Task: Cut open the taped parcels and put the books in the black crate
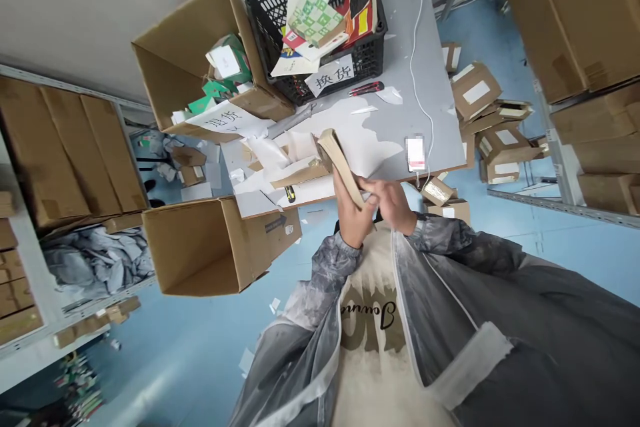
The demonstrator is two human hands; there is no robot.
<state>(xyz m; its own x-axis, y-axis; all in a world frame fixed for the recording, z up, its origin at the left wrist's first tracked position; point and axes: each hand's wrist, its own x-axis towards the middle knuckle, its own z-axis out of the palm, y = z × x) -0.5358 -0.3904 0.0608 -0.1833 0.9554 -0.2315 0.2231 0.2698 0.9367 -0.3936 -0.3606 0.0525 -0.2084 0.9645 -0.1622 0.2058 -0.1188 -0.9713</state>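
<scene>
A thick book [343, 167] with yellowish page edges is held upright on its edge, tilted, over the front of the table. My left hand [354, 215] is closed round its lower part. My right hand [393, 203] is closed at the book's near end, its fingers against the cover and pages; the exact fingertip contact is partly hidden. Just left of the book lies opened cardboard packaging [300, 174] beside crumpled white wrapping [269, 155]. A yellow and black utility knife [290, 193] rests at the table's front edge.
On the grey table [443, 127] stand a black crate [367, 57] of books and a carton [183, 77] of green packets. A red utility knife [367, 88] and a cabled phone [415, 153] lie there too. An open carton [195, 247] stands at left; parcels [475, 90] pile at right.
</scene>
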